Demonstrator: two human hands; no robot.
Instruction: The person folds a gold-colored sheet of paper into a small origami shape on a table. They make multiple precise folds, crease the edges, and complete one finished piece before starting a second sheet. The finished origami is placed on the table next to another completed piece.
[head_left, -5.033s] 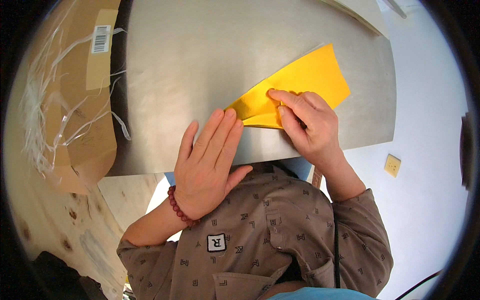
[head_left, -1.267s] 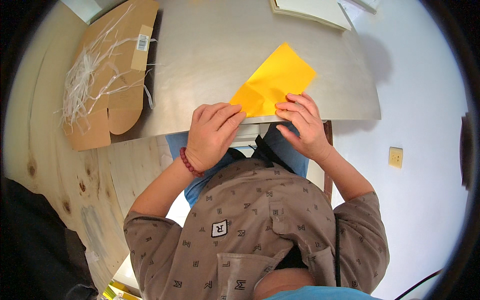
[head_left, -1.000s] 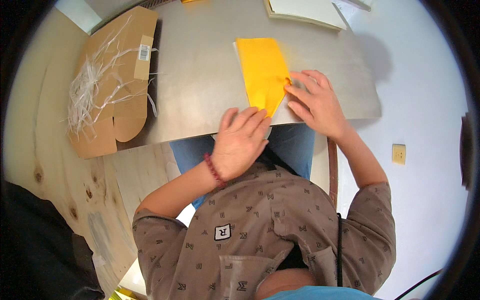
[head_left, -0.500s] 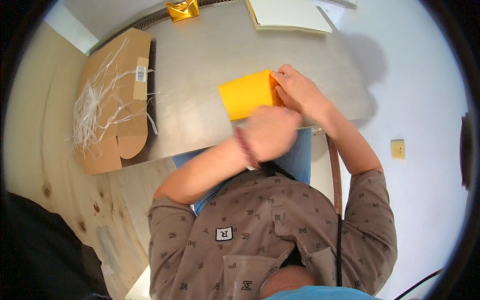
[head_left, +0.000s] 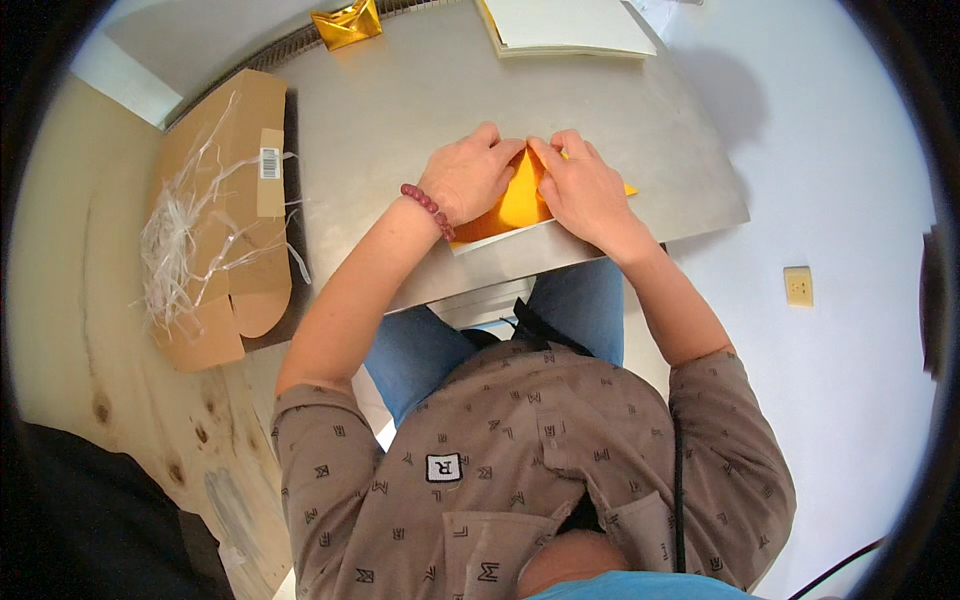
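Note:
A sheet of shiny gold paper (head_left: 522, 196) lies near the front edge of the metal table, partly folded, with a pale strip along its near edge. My left hand (head_left: 466, 178), a dark red bead bracelet at its wrist, is closed on the paper's left side. Against its right side, my right hand (head_left: 583, 188) is closed too. The fingertips of both hands almost meet at a pointed fold at the far side. A small gold corner sticks out beyond my right hand. My fingers and palms hide much of the sheet.
On the left, an opened brown cardboard box (head_left: 262, 210) holds clear shredded plastic strips (head_left: 175, 240). A folded gold paper piece (head_left: 347, 25) stands at the far edge, near a stack of white sheets (head_left: 570, 30). A white wall bounds the right side.
My left hand has moved away from my body and up onto the paper's left side. The gold sheet has been turned and raised into a pointed fold between both hands.

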